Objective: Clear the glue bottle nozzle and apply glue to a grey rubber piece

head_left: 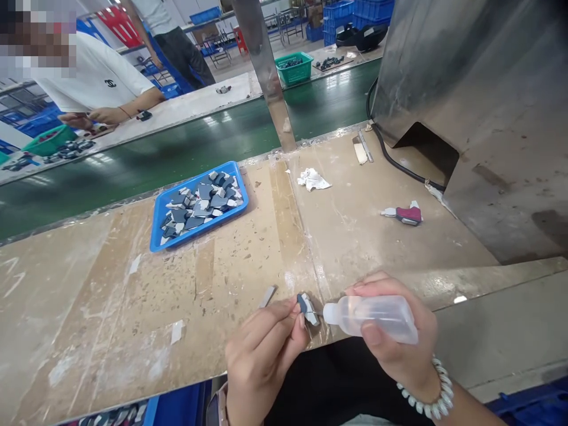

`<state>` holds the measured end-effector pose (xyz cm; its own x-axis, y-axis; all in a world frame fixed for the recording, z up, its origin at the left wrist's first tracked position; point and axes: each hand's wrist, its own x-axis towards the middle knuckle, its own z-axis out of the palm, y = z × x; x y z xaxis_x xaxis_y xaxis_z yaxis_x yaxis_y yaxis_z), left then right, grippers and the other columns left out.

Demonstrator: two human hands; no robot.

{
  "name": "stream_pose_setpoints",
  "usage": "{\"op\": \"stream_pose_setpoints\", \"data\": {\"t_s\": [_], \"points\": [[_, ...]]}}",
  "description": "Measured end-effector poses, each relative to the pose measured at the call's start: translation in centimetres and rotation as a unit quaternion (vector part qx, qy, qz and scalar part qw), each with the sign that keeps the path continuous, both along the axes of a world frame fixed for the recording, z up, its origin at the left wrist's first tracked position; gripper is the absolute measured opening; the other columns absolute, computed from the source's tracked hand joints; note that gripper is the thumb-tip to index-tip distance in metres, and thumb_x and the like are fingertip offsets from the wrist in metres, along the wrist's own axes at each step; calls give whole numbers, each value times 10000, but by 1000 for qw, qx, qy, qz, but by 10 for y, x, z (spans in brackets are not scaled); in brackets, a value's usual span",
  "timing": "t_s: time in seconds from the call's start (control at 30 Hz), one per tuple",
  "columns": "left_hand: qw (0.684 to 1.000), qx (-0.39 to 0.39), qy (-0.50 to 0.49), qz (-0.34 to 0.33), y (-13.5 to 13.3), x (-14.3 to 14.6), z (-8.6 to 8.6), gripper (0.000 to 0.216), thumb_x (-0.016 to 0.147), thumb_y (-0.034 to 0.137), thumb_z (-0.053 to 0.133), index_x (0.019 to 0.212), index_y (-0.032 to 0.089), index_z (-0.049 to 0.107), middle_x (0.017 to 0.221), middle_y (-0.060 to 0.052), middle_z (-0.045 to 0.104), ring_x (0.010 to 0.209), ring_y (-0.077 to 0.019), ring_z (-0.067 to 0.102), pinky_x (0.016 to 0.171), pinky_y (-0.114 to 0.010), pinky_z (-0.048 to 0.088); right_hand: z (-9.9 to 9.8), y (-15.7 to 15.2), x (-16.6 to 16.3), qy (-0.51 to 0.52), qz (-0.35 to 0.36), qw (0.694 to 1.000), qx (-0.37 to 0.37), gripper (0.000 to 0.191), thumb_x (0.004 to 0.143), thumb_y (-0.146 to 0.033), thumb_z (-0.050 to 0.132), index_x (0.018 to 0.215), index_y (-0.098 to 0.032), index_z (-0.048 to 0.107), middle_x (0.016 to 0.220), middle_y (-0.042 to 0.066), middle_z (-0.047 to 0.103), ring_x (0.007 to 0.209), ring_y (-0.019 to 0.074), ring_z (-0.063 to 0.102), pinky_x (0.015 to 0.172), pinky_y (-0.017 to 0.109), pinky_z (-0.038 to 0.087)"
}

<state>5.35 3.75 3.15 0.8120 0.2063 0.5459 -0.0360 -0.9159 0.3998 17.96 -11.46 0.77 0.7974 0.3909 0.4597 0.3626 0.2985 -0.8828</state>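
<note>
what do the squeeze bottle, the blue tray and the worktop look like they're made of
Squeeze bottle in the right hand: soft clear plastic; you see through it.
Blue tray: hard glossy plastic, probably moulded, with a raised rim.
Worktop: likely wood or board, matt beige, scuffed and stained.

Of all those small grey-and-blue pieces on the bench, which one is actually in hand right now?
The single piece pinched in the left hand, at the nozzle of the clear bottle held by the right hand. The others lie heaped in the blue tray.
</note>
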Motion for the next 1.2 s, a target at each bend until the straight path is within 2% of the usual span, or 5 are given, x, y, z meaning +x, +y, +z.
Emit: {"op": "stream_pose_setpoints", "data": {"t_s": [0.4,0.9,1.03,1.07,1.2], "points": [[990,-136,26,28,6,1,-3,163,901,76,664,784,183,703,896,-23,781,826,-152,759,780,-214,613,-1,1,2,-9,38,999,-25,367,875,-523,747,1070,-218,692,937,74,727,845,212,696,672,295,565],[987,-157,2,26,3,4,-2,200,909,77,647,742,169,707,839,-36,781,810,-159,762,752,-224,623,-3,4,2,29,16,998,-50,372,866,-570,730,982,-217,747,885,62,739,706,190,697,626,279,579],[991,-132,-4,23,3,0,-5,237,943,90,603,734,171,679,824,-39,769,784,-155,757,718,-224,622,-13,-2,-3,87,-27,996,-21,323,825,-479,800,1010,-221,743,923,73,743,725,207,711,579,257,603],[993,-113,-6,17,3,-2,-6,241,952,91,588,743,174,676,802,-33,763,762,-148,755,692,-212,621,-16,-3,-4,122,-59,990,26,312,809,-454,812,1005,-225,732,909,69,740,727,218,720,519,240,598],[998,7,-65,5,5,-7,-5,227,997,132,540,818,171,674,813,-23,754,742,-127,743,660,-195,614,-23,1,7,265,-68,961,39,311,767,-367,845,1012,-312,662,1076,26,715,831,259,759,680,328,675]]}}
